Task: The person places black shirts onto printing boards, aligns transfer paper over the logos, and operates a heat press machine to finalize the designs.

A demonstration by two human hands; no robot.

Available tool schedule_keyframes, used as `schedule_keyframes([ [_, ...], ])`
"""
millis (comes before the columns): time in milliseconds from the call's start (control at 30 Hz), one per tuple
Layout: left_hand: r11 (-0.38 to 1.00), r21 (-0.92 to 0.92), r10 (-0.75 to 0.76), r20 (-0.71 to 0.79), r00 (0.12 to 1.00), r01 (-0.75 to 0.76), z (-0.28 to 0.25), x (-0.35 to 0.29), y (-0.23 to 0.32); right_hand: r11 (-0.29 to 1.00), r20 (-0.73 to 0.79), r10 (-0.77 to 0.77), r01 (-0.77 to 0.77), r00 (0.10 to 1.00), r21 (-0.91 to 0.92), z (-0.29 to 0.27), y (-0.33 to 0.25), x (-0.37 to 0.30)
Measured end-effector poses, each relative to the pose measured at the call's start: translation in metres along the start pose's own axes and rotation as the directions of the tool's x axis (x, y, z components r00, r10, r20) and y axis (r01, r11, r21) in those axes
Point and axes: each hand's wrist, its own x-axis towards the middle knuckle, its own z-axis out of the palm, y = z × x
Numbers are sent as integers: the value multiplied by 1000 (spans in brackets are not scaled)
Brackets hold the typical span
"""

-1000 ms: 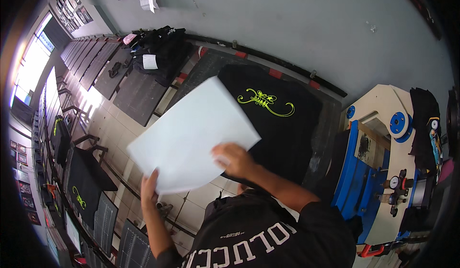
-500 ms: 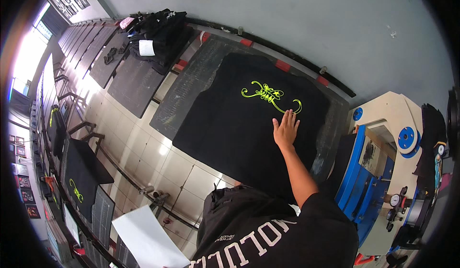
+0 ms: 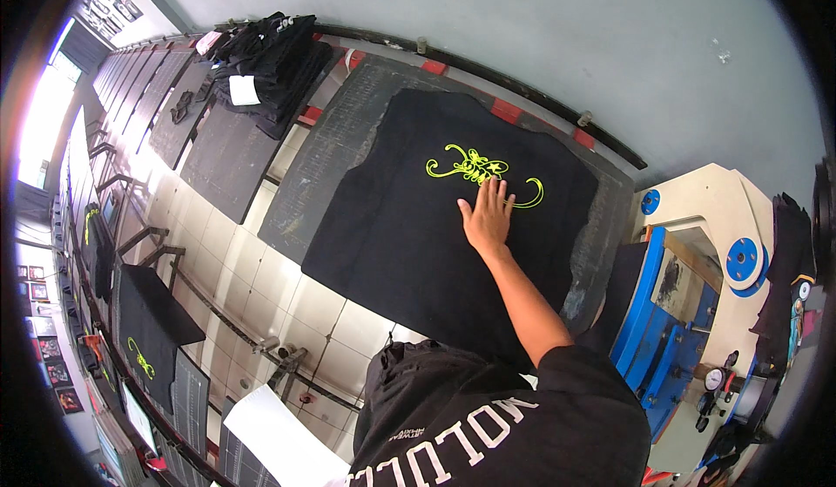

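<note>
My right hand (image 3: pixel 488 219) lies flat on a black shirt (image 3: pixel 392 217), fingers stretched out with the thumb apart. Its fingertips touch the lower middle of a bright yellow-green line print (image 3: pixel 477 166), which has curled ends and a star shape. The shirt is spread over a dark, worn printing board (image 3: pixel 318 152). At the lower edge, a sheet of white paper (image 3: pixel 279 435) sticks out beside my body. My left hand does not show, so whether it holds the paper is hidden.
A blue and cream press machine (image 3: pixel 666 313) with a gauge stands on the right. Black garments (image 3: pixel 270 64) are piled at the far left. Another printed black shirt (image 3: pixel 152 321) lies on a board rack across the tiled aisle (image 3: pixel 287 287). A grey wall (image 3: pixel 522 34) runs behind.
My right hand has slid left along the print, from its right curl to its middle. The white paper has shifted slightly right, and the whole view has turned a little.
</note>
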Motion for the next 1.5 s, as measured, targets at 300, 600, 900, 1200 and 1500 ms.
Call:
schedule_keyframes([
  [300,1000,-8,0,-114,993,-1,-32,6,-32,999,-63,-19,17,998,-29,22,-43,21],
  [600,997,-24,-81,-416,906,78,-127,10,-131,945,-98,-248,263,964,193,-5,-125,-39],
  [900,908,-60,-242,-883,401,415,-287,6,-301,806,-77,-403,393,912,442,-54,-189,-184],
  [1200,874,394,486,-722,492,-285,-265,129,-151,767,106,-300,173,948,617,-115,-159,-299],
  [1500,334,49,940,-92,328,-941,-74,79,56,610,-242,19,181,970,771,-308,-50,-388],
])
